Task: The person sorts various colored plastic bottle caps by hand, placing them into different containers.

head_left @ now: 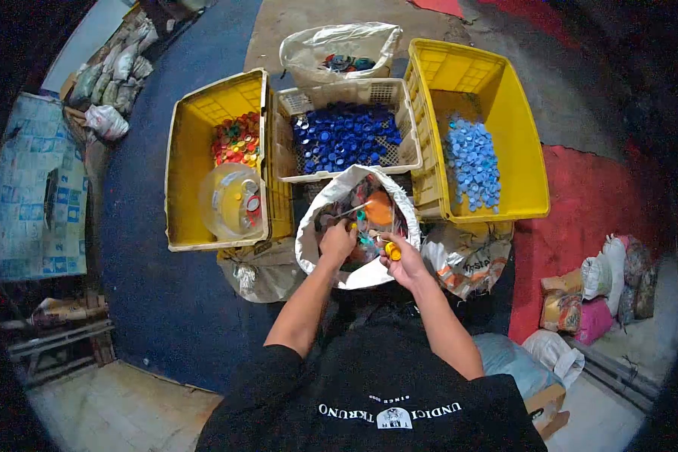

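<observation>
A white sack stands open in front of me, filled with mixed plastic bits, among them a round orange piece. My left hand reaches into its mouth, fingers pinched at a small yellow bottle cap. Over the sack's right rim, my right hand is closed on a yellow bottle cap; whether more caps lie under its fingers is hidden. Just beyond the sack, a white crate holds dark blue caps.
A yellow bin at left holds red and yellow caps and a clear round container. Light blue caps lie in the right yellow bin. Behind the crate stands another white sack. Filled bags sit far right.
</observation>
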{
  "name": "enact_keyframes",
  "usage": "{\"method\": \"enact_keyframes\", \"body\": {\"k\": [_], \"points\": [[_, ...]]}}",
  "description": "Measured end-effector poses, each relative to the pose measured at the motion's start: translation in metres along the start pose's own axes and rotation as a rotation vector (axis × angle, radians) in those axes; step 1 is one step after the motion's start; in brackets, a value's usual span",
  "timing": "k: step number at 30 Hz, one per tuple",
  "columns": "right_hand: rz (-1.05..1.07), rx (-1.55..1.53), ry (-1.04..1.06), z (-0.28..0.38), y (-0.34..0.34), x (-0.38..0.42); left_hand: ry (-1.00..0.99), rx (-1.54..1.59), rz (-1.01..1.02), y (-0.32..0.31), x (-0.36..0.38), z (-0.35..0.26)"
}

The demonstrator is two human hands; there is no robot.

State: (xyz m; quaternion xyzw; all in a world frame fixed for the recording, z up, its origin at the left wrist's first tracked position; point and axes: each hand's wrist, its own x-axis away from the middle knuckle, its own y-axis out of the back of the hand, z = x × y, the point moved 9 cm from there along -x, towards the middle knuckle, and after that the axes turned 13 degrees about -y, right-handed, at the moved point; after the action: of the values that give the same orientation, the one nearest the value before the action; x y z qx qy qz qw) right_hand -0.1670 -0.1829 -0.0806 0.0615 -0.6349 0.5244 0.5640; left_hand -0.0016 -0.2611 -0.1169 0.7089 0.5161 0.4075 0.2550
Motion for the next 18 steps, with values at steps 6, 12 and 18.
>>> {"method": "enact_keyframes", "body": {"k": [6, 12, 18], "points": [[-0.024, 0.000, 0.036, -0.003, 0.007, 0.014, -0.084, -0.090, 0.041, -0.003, -0.003, -0.012], [-0.011, -0.001, 0.028, -0.006, 0.006, 0.006, -0.199, -0.070, -0.027, -0.001, 0.000, -0.014], [-0.030, 0.060, -0.012, -0.013, 0.004, 0.005, -0.122, 0.078, -0.058, -0.013, -0.002, 0.004]]}}
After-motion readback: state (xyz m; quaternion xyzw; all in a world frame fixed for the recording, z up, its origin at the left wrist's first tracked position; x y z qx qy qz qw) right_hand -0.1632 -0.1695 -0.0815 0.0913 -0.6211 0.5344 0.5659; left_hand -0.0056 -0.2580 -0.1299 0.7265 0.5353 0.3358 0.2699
